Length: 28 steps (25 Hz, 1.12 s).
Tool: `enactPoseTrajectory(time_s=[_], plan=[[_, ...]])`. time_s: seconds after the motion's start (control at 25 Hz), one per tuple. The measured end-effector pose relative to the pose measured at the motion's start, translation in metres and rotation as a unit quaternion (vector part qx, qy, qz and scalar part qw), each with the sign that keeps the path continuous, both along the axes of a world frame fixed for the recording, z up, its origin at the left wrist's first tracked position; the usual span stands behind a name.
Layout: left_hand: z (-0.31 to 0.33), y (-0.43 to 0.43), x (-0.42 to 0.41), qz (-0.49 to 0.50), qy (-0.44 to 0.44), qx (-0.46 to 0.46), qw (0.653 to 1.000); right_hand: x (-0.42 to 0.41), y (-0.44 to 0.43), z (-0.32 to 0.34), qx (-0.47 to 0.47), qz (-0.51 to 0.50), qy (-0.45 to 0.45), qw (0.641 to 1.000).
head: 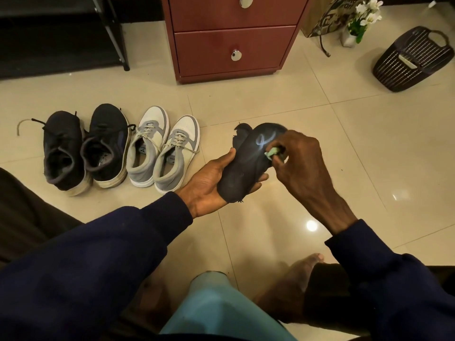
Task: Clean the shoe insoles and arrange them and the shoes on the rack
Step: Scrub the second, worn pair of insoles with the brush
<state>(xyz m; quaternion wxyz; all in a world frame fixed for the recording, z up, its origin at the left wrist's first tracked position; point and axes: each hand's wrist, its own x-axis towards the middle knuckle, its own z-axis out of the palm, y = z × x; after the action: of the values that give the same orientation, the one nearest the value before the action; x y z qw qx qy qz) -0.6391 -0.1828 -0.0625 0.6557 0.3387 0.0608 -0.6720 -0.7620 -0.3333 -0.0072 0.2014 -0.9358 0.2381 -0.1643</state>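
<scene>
Two pairs of shoes stand side by side on the floor (344, 134), with their toes pointing away from us. The dark shoes (64, 153) are on the left. The white and grey shoes (147, 146) are just beside them on the right. All four shoes sit upright, with their laces loose.

We hold a dark insole (246, 166) up in the air, to the right of the shoes and above the floor. Our left hand (209, 183) is under it with the palm up. The thumb presses on one edge and the fingertips curl up round the other edge, so this hand grips the insole. A dark ragged piece (240, 136) sticks out behind the insole, and we cannot tell what it is.

Our right hand (300, 163) comes from the other side. Its fingers are bent and pinch a small green cloth (272, 152). The cloth touches the top of the insole near its round end. We see pale, shiny streaks on the insole there.

The black rack (115, 33) stands far off at the top left, well apart from the shoes. Red-brown drawers (234, 35) stand in the middle at the top. To the right of them we see a bag (327, 18), white flowers (366, 11) and a dark basket (413, 60) tipped on its side.
</scene>
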Motion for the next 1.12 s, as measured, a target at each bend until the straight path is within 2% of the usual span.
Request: enactPoseTrajectory(time_s=[0.12,0.2,0.32,0.4,0.6,0.72,0.8,0.92,1.0,1.12], plan=[[0.003,0.001,0.0,0.011,0.013,-0.009,1.0,0.005,0.023,0.002,0.078,0.079,0.032,0.993],[0.002,0.001,0.0,0.019,0.012,-0.007,1.0,0.007,0.03,0.001,0.092,0.113,0.06,0.988],[0.0,0.0,0.0,0.004,0.012,-0.009,1.0,0.008,0.008,-0.005,0.028,0.016,-0.007,0.999],[0.001,0.0,-0.003,-0.007,0.009,-0.002,1.0,0.006,0.008,-0.007,0.02,-0.03,-0.05,0.998],[0.003,0.003,-0.005,0.004,0.041,-0.006,0.999,0.012,0.041,-0.008,0.076,0.103,0.009,0.992],[0.002,0.0,-0.005,-0.01,0.033,-0.009,0.999,0.011,0.012,-0.006,0.019,0.011,-0.033,0.999],[0.004,0.0,-0.006,-0.012,0.026,-0.003,1.0,0.009,0.014,-0.007,0.019,-0.019,-0.049,0.998],[0.003,0.003,-0.004,-0.002,0.03,0.004,1.0,0.011,0.046,-0.009,0.071,0.103,0.002,0.992],[0.006,0.002,-0.004,-0.002,0.027,0.009,1.0,0.012,0.044,-0.007,0.072,0.136,0.025,0.988],[0.009,0.001,-0.005,0.0,0.026,-0.006,1.0,0.013,0.015,-0.011,0.003,0.01,-0.018,1.0]])
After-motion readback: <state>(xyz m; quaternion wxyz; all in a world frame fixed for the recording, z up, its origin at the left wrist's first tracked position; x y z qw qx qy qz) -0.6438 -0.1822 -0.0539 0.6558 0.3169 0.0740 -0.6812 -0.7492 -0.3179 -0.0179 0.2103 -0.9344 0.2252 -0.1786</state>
